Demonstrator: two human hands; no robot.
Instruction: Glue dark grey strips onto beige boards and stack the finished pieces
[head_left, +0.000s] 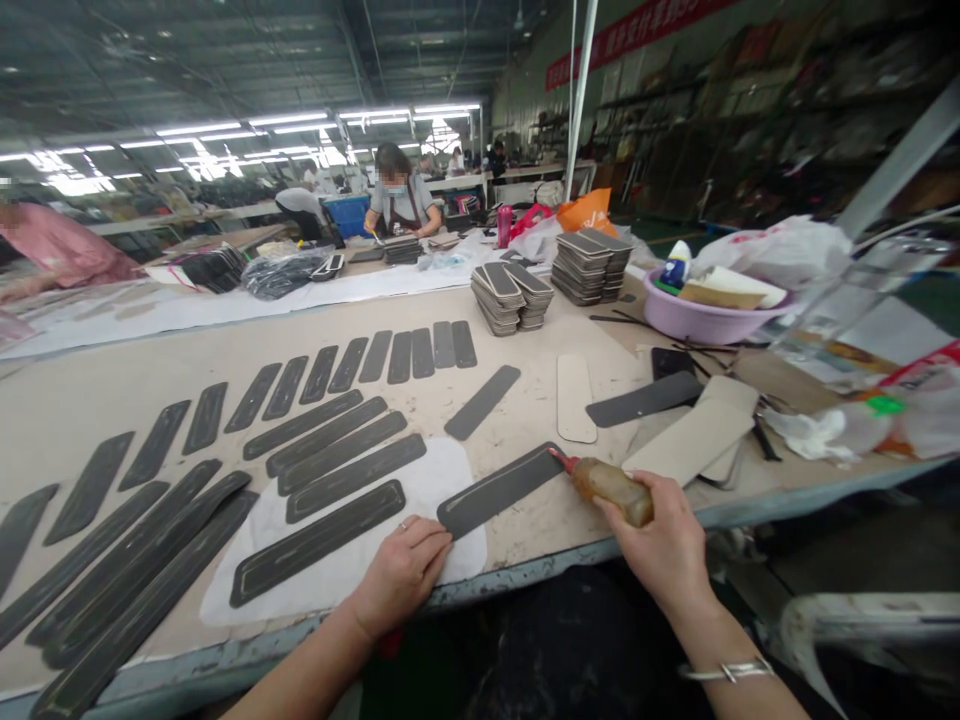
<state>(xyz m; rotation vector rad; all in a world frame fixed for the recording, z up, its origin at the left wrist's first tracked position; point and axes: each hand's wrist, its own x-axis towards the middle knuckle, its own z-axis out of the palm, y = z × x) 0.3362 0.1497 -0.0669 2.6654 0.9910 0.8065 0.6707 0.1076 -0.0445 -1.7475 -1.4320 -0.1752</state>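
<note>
My right hand [664,540] is wrapped round a small amber glue bottle [609,485] with a red nozzle, whose tip touches the far end of a dark strip [499,490] lying near the table's front edge. My left hand [405,572] lies with its fingers bent on the near end of that strip, pressing it down on a white sheet [442,470]. More dark strips [330,455] lie side by side just left of it.
Rows of dark strips [360,360] cover the table's left and middle. Stacks of pieces [510,295] stand at the back. A lilac basin [701,318], beige strips [694,440] and plastic bags [862,425] fill the right. People work at far tables [401,205].
</note>
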